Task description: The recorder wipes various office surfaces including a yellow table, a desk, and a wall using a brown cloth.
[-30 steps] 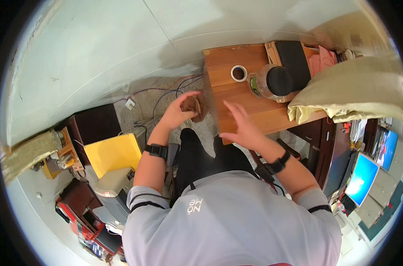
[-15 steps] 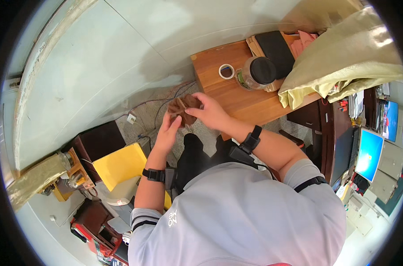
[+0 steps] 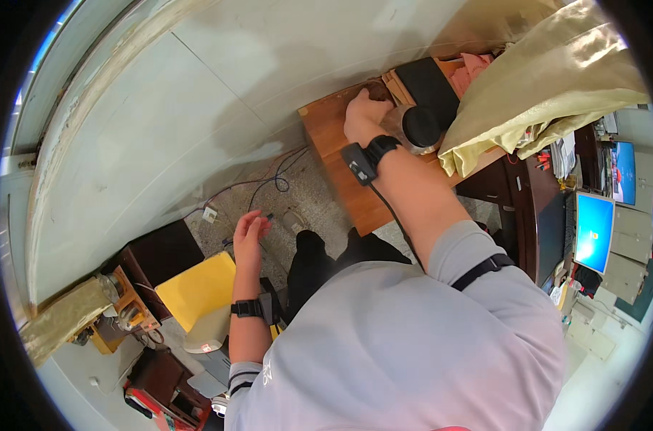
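My right hand (image 3: 365,113) reaches over the far left part of the wooden desk (image 3: 328,136). Its fingers bend over a brown, crumpled, cloth-like thing (image 3: 375,87), mostly hidden behind the hand. Just right of this hand stands a clear jar with a black lid (image 3: 420,127), partly covered by my wrist. Lower and to the left, my left hand (image 3: 249,235) hovers above the floor, fingers curled in. A small dark bit shows at its fingertips, too small to name.
A black folder (image 3: 428,90) lies beyond the jar, with pink papers (image 3: 473,70) beside it. A gold curtain (image 3: 535,100) hangs over the desk's right end. Cables (image 3: 279,179) run along the floor by the wall. A yellow panel (image 3: 195,289) stands at lower left.
My right hand has carried the brown thing from between both hands up onto the desk. My left hand has come away from it and dropped lower left. The white tape roll is now hidden.
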Tool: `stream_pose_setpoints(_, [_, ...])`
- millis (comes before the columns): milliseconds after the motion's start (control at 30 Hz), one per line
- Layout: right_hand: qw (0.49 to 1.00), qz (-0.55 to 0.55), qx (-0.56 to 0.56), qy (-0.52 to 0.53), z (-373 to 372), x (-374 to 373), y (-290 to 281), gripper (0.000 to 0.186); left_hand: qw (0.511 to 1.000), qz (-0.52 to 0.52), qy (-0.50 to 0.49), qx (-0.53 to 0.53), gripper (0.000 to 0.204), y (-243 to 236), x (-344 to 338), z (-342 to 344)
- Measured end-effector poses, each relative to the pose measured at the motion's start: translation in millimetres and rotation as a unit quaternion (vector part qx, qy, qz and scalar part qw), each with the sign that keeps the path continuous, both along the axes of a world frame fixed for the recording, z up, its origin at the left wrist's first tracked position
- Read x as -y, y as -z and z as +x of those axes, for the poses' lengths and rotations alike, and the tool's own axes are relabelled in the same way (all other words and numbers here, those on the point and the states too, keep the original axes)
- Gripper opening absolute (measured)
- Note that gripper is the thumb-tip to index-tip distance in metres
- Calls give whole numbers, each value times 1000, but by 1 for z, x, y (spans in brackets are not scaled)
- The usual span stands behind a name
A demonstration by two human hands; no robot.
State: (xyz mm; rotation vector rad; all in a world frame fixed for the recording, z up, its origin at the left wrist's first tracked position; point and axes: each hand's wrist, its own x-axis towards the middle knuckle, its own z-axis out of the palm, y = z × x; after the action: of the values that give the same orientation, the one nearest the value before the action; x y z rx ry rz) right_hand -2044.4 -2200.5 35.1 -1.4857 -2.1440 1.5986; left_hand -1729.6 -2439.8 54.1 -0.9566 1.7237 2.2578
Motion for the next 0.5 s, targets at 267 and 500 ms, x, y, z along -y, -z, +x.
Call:
stream_pose_setpoints(267, [975, 191, -109, 36, -51, -29, 11, 27, 998, -23, -57, 26, 21, -3, 33, 22])
stream_pose_setpoints(500, [974, 137, -179, 16, -62, -20, 37, 45, 995, -67, -65, 34, 22, -25, 68, 12])
